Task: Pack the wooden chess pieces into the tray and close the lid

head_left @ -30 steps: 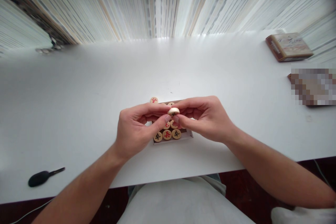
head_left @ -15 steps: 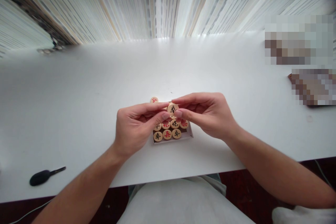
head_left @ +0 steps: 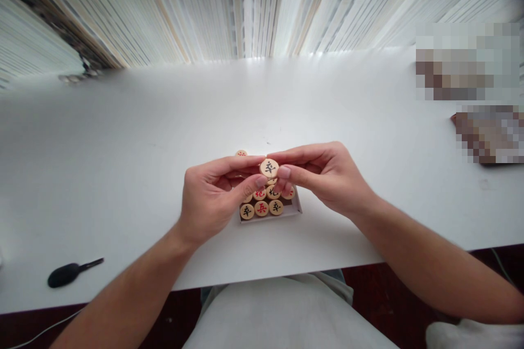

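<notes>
The left hand (head_left: 213, 199) pinches the round pale wooden disc (head_left: 269, 168), now turned from edge-on to black character showing, the right hand (head_left: 325, 180) pinching its other side, just above the shallow white tray (head_left: 286, 215) of like discs (head_left: 261, 208).

both hands (head_left: 213, 196) pinching wooden disc (head_left: 269, 168), tray (head_left: 295, 208) beneath

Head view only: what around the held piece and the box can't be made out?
Head view, all of it:
Box: its far rows of pieces are hidden behind the left hand, the right hand and the held piece.
Loose piece beyond the box: half covered by the left hand, red mark unreadable.
Upper blurred patch and lower blurred patch, right edge: contents masked.
Black object, near left: too small to identify.
</notes>
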A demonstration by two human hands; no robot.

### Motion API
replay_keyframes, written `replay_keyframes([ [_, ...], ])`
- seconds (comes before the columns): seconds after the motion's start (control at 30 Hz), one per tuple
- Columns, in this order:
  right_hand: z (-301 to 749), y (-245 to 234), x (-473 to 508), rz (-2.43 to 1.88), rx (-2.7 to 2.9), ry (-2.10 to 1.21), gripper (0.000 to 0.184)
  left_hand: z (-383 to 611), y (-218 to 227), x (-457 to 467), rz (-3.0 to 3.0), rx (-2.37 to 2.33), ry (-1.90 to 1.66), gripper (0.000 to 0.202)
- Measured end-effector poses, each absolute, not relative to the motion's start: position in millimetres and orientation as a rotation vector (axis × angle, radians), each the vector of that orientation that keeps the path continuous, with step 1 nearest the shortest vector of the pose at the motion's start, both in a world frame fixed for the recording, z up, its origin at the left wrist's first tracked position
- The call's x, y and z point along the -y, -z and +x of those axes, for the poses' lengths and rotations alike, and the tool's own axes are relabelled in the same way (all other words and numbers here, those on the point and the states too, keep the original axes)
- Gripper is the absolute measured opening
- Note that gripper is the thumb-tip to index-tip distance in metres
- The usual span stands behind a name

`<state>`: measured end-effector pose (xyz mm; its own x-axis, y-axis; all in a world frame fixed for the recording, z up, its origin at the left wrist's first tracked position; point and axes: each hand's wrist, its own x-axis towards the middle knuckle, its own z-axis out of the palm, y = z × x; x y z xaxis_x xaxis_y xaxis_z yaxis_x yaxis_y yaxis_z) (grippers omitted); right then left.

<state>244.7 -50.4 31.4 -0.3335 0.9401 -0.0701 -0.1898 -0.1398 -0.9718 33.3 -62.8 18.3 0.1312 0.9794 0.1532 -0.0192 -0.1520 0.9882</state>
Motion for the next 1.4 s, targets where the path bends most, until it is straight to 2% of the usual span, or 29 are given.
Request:
replay_keyframes([
  [0.27, 245.5, -31.6, 51.4, -0.973, 1.211, -1.670, 0.043, 32.5, -20.1, 62.1, 1.397, -1.068, -1.233, 0.028],
  [0.53, 245.7, -30.4, 51.8, -0.914, 1.217, -1.728, 0.031, 33.2, -20.4, 61.7, 1.429, -1.034, -1.305, 0.014],
  [0.67, 245.0, -30.6, 50.5, -0.926, 1.209, -1.745, 0.030, 32.5, -20.5, 63.8, 1.464, -1.050, -1.285, 0.011],
  [1.07, 244.7, -28.4, 51.3, -0.863, 1.187, -1.811, 0.027, 32.0, -12.7, 63.8, 1.493, -0.876, -1.283, 0.040],
  [1.4, 242.7, -32.1, 52.0, -0.895, 1.189, -1.788, 0.026, 32.2, -12.4, 63.3, 1.476, -0.835, -1.231, 0.036],
])
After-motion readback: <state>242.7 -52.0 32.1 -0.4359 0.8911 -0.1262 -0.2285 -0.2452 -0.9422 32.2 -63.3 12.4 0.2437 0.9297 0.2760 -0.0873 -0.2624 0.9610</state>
